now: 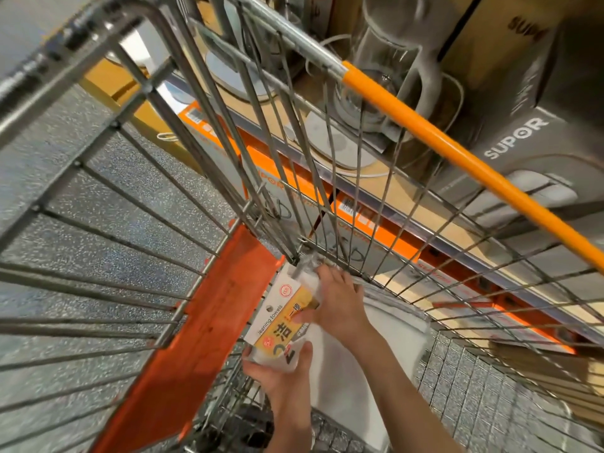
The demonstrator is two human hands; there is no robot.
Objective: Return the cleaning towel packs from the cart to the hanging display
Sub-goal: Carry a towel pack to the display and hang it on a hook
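While both reach into the cart (137, 178), left hand (277, 380) and right hand (340, 305) each grip the towel pack (277, 318).

White-and-yellow towel pack (283, 317) tilted inside cart (137, 197) corner.

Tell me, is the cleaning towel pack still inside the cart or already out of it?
Inside. The cleaning towel pack sits low in the cart, within its wire walls, held by the left hand and right hand.
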